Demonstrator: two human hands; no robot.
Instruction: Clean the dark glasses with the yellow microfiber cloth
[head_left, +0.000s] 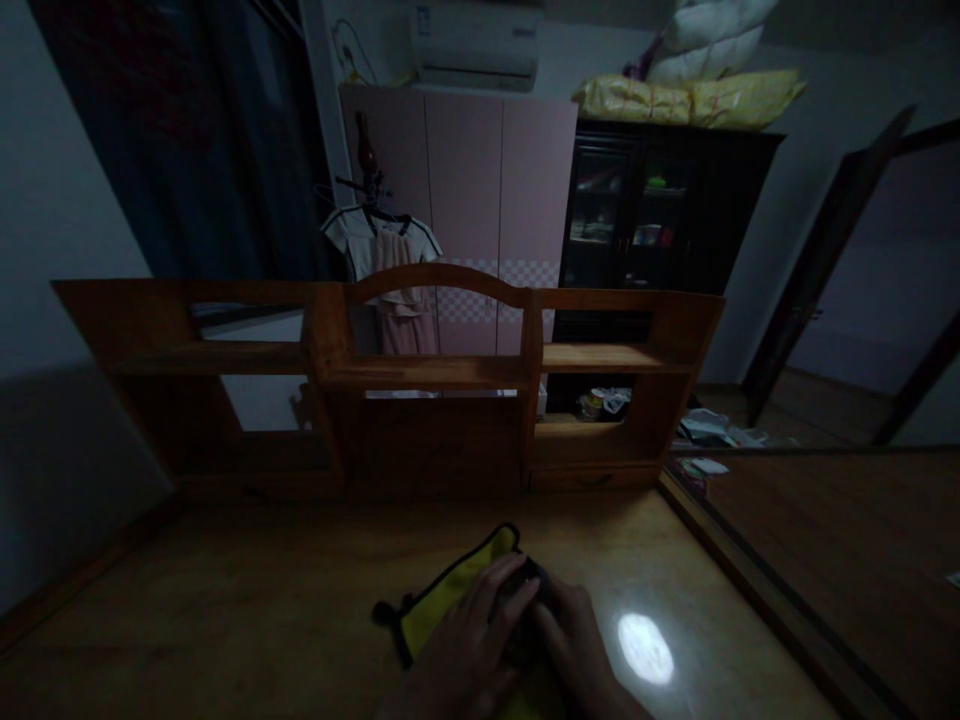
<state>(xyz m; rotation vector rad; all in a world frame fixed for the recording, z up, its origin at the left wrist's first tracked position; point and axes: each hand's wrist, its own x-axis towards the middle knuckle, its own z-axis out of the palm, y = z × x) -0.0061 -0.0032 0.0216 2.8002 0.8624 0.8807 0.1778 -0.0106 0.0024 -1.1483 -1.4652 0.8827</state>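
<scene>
At the bottom middle, a yellow cloth with a black edge (442,598) lies on the wooden tabletop, partly under my hands. My left hand (472,635) is closed over a small dark object (529,572), its fingers bent across the top. From the other side, my right hand (576,635) grips the same object, thumb and fingers curled round it. Only a black, slightly shiny part shows between the fingers. The dim light and the hands hide its shape, so I cannot make out its kind.
A wooden shelf unit (431,372) spans the back of the tabletop (247,590). A bright light reflection falls right of my right hand. Beyond stand a pink wardrobe (465,180), a dark glass-fronted cabinet (675,200) and hanging clothes (401,265). A door (825,270) is at the right.
</scene>
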